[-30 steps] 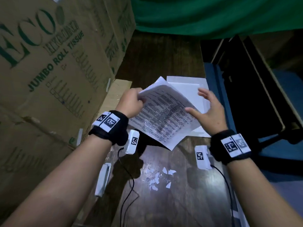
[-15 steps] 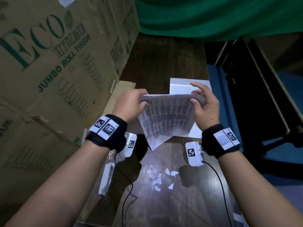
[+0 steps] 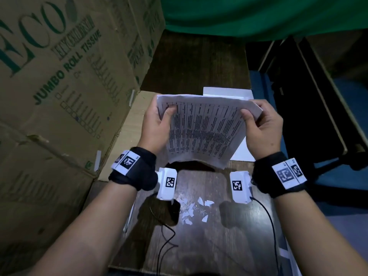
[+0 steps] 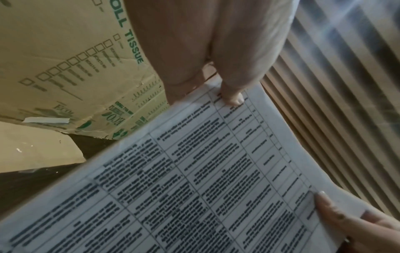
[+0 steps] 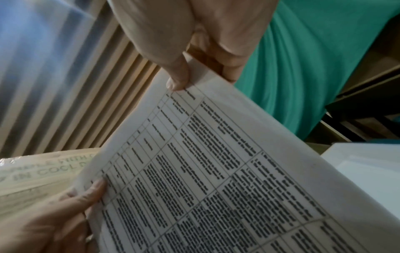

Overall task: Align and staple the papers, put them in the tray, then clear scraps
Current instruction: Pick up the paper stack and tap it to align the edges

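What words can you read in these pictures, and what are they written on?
"ECO": big brown cardboard box, large green letters.
"JUMBO ROLL TISSUE": same box, green, slanting below.
"IN COOL D…": a cardboard face, cut off, right wrist view.
White printed papers, pinched by the left hand and right hand: table text too blurred to read.
Black-and-white square tags on the wristbands: patterns, not words.

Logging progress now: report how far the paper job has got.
Done: nothing finished. In hand: both hands, left hand and right hand, hold the papers upright above the table, aligning them. Left: stapling, placing them in the tray, clearing the scraps.
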